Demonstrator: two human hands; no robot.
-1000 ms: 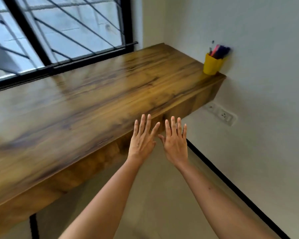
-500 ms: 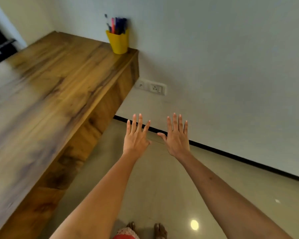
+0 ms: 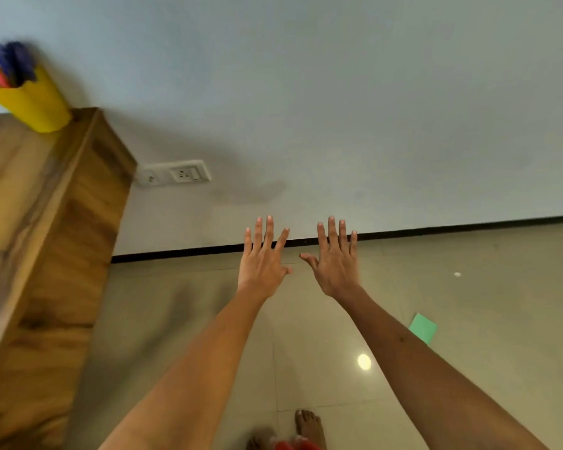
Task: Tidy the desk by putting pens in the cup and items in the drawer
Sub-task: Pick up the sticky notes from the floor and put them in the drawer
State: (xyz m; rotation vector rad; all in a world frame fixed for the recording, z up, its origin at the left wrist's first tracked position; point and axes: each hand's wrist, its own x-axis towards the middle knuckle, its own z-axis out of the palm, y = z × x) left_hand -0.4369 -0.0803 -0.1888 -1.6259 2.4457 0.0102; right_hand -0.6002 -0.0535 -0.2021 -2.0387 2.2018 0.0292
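Reaching forward side by side, both hands are held out flat in mid-air, backs toward the camera, with nothing in them and nothing touched. On the left hand the four fingers are straight and fanned slightly apart, the thumb tucked close along the inner edge. On the right hand the fingers are likewise straight and a little closer together, the thumb angled out toward the other hand; the two thumbs come near each other but stay apart. Both bare forearms run up from the bottom edge of the view. Behind the fingertips lies the dark skirting strip where the pale wall meets the tiled floor. Far off to the left stands the wooden bench, seen from its end, and on its far corner against the wall sits the yellow cup, blurred, with pens in blue and pink standing in it. A white socket plate is on the wall just beside the bench end. On the floor to the right of the right forearm lies a green paper square, and a small white speck lies farther out. A bright light reflection shows on the tiles between the arms, and bare feet appear at the bottom edge
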